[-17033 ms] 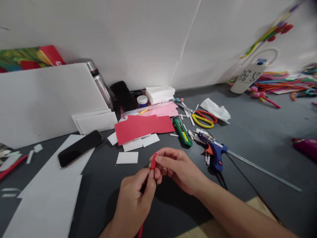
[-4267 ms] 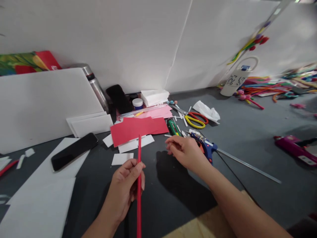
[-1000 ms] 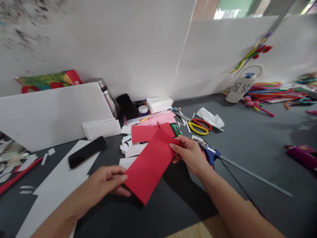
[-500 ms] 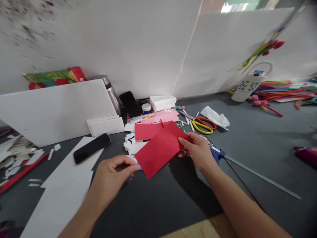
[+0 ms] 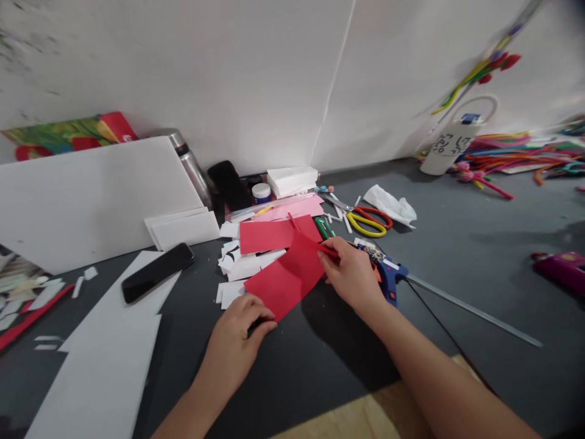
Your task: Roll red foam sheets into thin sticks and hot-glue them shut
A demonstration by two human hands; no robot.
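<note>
A rectangular sheet of red paper (image 5: pixel 284 274) is held tilted just above the dark table, between my two hands. My left hand (image 5: pixel 237 335) is closed at its near-left corner, thumb and fingers pinching the edge. My right hand (image 5: pixel 351 274) grips the far-right corner, where the paper curls up near the thumb. Behind this sheet lies a second red piece (image 5: pixel 262 236), partly covered by it. White paper scraps (image 5: pixel 244 267) lie to the left of the sheets. A blue glue gun (image 5: pixel 392 280) rests just beyond my right wrist, with a clear glue stick (image 5: pixel 475 312) in its back.
Scissors (image 5: pixel 368 224) with red and yellow handles lie behind my right hand, near crumpled tissue (image 5: pixel 393 206). At left, a phone (image 5: pixel 158 273) rests on white sheets (image 5: pixel 98 372). A white board (image 5: pixel 91 201) leans before a steel flask (image 5: pixel 192 171). A white tumbler (image 5: pixel 450 146) stands at back right.
My left hand has moved right and down onto the red sheet's near corner; a bit of blue by its fingertips is no longer visible. The sheet is lower. The view has shifted slightly.
</note>
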